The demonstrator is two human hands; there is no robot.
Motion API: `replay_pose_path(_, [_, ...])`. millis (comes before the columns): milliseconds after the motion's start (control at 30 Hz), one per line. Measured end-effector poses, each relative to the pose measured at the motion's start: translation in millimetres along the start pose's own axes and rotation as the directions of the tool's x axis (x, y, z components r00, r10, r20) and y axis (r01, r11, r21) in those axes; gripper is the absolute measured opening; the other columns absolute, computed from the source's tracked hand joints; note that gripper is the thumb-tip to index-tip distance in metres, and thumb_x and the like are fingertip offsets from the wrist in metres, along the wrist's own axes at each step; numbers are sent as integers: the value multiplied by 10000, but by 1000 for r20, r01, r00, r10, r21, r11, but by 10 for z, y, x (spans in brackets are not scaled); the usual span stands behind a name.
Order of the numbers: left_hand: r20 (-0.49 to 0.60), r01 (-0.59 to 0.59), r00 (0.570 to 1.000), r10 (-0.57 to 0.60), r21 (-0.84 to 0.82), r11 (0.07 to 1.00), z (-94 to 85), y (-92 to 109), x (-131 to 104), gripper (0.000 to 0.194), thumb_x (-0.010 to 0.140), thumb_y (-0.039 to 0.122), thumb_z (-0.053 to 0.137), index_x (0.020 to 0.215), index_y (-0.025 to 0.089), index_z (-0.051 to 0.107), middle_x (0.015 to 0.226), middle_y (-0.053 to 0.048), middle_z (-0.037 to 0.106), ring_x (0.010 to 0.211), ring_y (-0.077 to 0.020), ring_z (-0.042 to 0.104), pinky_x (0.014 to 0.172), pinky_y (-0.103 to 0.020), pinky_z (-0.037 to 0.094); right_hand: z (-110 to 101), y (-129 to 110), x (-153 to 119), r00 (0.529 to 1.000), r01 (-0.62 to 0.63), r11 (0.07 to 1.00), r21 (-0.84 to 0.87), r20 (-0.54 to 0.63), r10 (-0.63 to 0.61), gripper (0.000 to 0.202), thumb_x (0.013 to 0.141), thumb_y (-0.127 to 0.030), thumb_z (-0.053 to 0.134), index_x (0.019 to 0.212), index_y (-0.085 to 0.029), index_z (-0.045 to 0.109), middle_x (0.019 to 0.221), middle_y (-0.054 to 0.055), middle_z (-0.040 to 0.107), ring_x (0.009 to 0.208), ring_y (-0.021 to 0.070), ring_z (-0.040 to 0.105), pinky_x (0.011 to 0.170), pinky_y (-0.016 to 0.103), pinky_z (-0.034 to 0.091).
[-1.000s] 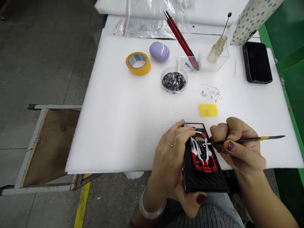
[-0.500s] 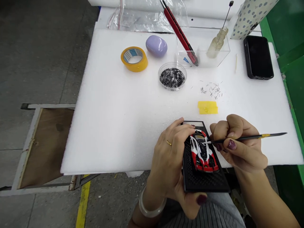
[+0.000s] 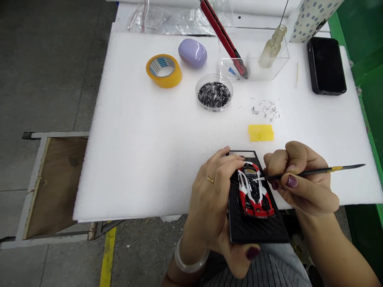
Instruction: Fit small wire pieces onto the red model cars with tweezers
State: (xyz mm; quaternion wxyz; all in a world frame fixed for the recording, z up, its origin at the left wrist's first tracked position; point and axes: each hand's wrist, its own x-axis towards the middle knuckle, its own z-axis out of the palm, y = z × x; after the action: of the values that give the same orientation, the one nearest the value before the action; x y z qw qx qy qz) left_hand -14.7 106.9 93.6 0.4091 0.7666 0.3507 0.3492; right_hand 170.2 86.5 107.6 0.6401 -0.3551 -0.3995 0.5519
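Note:
A red, white and black model car [image 3: 256, 195] sits on a black textured display base [image 3: 260, 231]. My left hand [image 3: 217, 199] grips the base along its left side, thumb at the near edge and fingertips by the car's far left corner. Between the thumb and fingers of my right hand [image 3: 299, 179] is a thin black paintbrush [image 3: 311, 172]. Its pale tip lies over the dark middle of the car; whether it touches cannot be made out. Beyond them lies a piece of yellow tape [image 3: 261, 133].
On the white foam board [image 3: 134, 159] are short black slivers [image 3: 266, 109], a round dish [image 3: 214, 94] full of them, a tape roll [image 3: 164, 71], a purple egg-shaped object [image 3: 193, 53], and a black device [image 3: 326, 67]. A clear tray [image 3: 254, 67] holds a red cutter [image 3: 224, 38] and a bottle [image 3: 273, 47].
The view has shifted slightly, so the things on the board appear a little higher and farther left. Both hands keep their holds, and the brush tip stays over the car.

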Motion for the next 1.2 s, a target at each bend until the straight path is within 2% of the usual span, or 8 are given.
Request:
replay_pose_path(67, [-1,33,999,-33,-12,999,-7,39,0,646,948,755,424,1336,248,523,1337,-97,646,1453,-351,464,1197,-561,402,5,-5,2,1000,-4,1000,8,2,4,165,873,-156,724,773,-230,615,627,-26,577,542,127,490,495,285,424])
replay_pose_path(133, [-6,14,1000,-15,-15,1000,-5,23,1,629,953,740,434,1337,249,522,1329,-94,651,1445,-343,475,1193,-552,409,8,-9,2,1000,-6,1000,11,1,6,169,872,-160,729,770,-229,613,627,-25,575,543,129,494,499,288,432])
replay_pose_path(300, [-27,-144,989,143,-31,989,17,-129,6,728,893,786,450,1364,234,501,1291,-102,666,1399,-357,522,1185,-565,418,5,-10,-2,1000,0,1000,6,-3,0,194,855,-162,755,756,-221,599,615,-25,572,535,123,498,488,276,429])
replay_pose_path(633, [-23,-146,989,147,46,988,33,-161,5,630,941,689,458,1360,221,507,1304,-105,666,1403,-335,526,1169,-524,452,11,-5,-4,1000,2,1000,-30,-16,-3,235,865,-193,751,739,-223,555,605,-30,543,532,119,488,486,271,404])
replay_pose_path(733, [-13,-77,997,77,22,997,20,-95,-3,583,962,679,460,1354,250,502,1321,-94,663,1424,-340,505,1178,-556,439,6,-4,-8,1000,2,999,-34,-12,-3,219,870,-194,739,749,-228,560,613,-29,543,537,123,488,487,276,400])
replay_pose_path(867, [-3,18,1000,-18,8,1000,-3,26,-8,427,1019,530,476,1343,255,512,1342,-81,652,1456,-309,473,1209,-537,410,3,-2,-12,1000,9,999,-34,2,-9,200,873,-182,725,756,-230,570,614,-30,536,530,123,477,485,280,394])
replay_pose_path(1033, [2,6,1000,-6,17,1000,1,17,-2,477,1016,587,448,1353,254,500,1348,-93,648,1455,-335,469,1201,-572,412,7,10,-18,1000,2,1000,-13,6,-2,175,871,-182,718,775,-237,583,617,-28,532,532,130,454,473,281,373])
replay_pose_path(1200, [-16,-87,996,87,22,996,19,-81,19,483,983,594,476,1329,259,496,1283,-88,674,1376,-307,549,1188,-547,424,-48,-39,-5,999,19,1000,-9,-45,-19,184,839,-240,743,777,-243,569,578,-36,476,499,123,383,420,263,316])
